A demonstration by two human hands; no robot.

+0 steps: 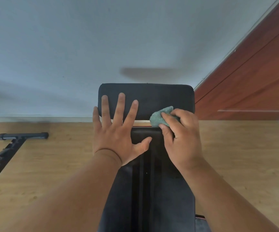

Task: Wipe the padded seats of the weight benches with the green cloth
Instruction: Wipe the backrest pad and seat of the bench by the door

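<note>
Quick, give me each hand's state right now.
Left hand: open, fingers spread flat on the bench pad.
Right hand: closed, gripping the bunched green cloth against the pad.

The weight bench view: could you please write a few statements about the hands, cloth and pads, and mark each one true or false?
1. The right hand grips the green cloth. True.
2. The left hand is clenched in a fist. False: its fingers are spread flat.
3. The cloth lies on the wooden floor. False: it sits at the near edge of the far black pad.
4. A second metal frame stands on the floor to the left. True.
</note>
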